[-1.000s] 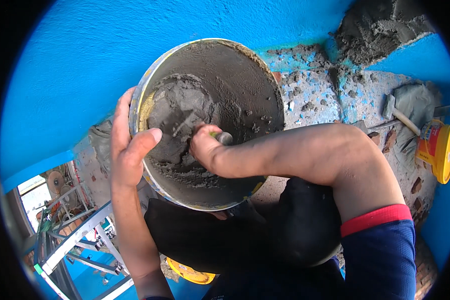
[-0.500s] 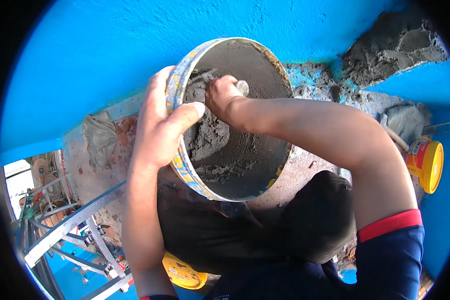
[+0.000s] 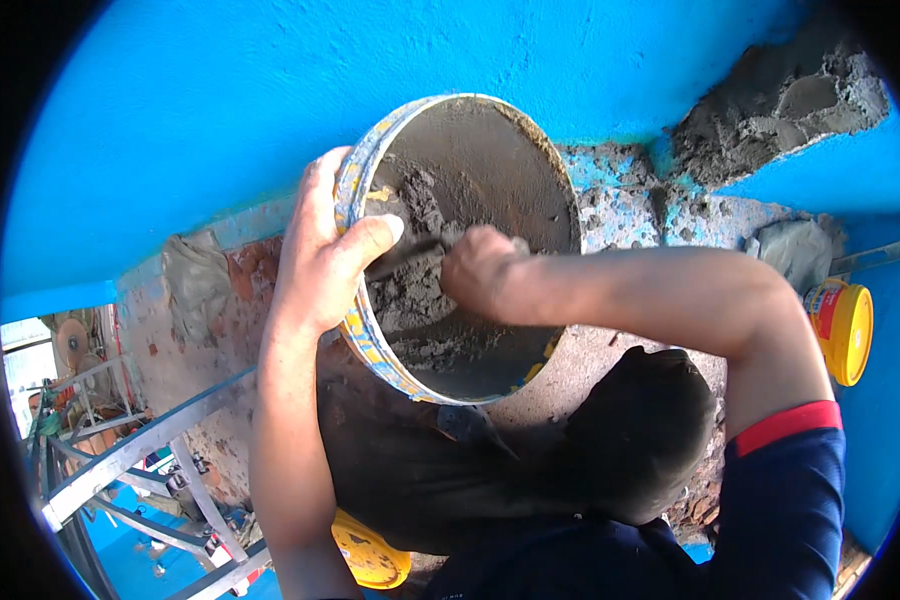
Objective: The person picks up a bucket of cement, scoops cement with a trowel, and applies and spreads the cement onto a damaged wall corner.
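Observation:
My left hand [image 3: 328, 245] grips the left rim of a tilted bucket [image 3: 372, 345], its thumb over the edge and its fingers along the outer wall. The bucket is smeared with grey and has yellow and blue patches. Wet grey mortar [image 3: 415, 290] lies heaped inside on the left and coats the inner wall. Inside the bucket, my right hand [image 3: 485, 270] is closed round the handle of a trowel [image 3: 518, 245]. Only the handle's end shows clearly; a dark, blurred part reaches left into the mortar.
A blue wall [image 3: 220, 110] rises behind the bucket, with rough mortar [image 3: 780, 110] on it at upper right. Yellow buckets [image 3: 850, 335] stand at right and below my left arm. Metal framework [image 3: 150, 440] fills the lower left. A grey cloth-like piece [image 3: 195, 275] lies left of the bucket.
My right hand has moved toward me and slightly right inside the bucket, with the trowel in it. The bucket's far rim sits lower in view. My left hand keeps its grip.

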Available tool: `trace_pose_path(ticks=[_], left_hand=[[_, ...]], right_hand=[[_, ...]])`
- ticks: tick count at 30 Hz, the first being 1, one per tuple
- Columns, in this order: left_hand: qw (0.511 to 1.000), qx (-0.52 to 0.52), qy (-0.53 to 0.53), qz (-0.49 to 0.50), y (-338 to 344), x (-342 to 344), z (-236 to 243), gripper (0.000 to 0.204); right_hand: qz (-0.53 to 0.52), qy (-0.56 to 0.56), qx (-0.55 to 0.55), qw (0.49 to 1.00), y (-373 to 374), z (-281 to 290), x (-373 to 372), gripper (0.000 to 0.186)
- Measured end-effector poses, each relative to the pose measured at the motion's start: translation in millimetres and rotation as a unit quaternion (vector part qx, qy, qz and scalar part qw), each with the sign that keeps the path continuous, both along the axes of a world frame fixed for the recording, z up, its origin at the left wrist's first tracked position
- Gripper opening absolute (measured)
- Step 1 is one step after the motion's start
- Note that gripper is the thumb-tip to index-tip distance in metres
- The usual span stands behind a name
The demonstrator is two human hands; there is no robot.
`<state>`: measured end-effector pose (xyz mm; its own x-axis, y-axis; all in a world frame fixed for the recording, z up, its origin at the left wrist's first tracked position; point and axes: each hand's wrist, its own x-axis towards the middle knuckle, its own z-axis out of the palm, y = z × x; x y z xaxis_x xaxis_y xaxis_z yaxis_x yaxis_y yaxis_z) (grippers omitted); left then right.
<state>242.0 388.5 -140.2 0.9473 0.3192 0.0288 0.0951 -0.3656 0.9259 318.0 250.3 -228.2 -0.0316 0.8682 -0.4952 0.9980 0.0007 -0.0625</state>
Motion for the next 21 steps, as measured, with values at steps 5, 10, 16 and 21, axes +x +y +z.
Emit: trace_pose_path(ticks=[5,10,16,21], left_hand=[[1.0,0.019,0.007,0.013,-3,-3,2,0.059],[0.998,0.057,-0.006,-0.012,-15,7,4,0.059],[0.996,-0.083,0.011,-0.009,-11,4,11,0.06],[0.997,-0.065,0.028,0.012,-2,-7,15,0.062]], right_hand=[[-0.097,-0.087,0.019,0.991,44,5,46,0.045],[-0.219,0.03,-0.084,0.972,45,-57,37,0.037],[-0.136,0.096,-0.185,0.969,38,-52,-7,0.03],[-0.069,0.264,-0.104,0.956,5,-32,14,0.03]])
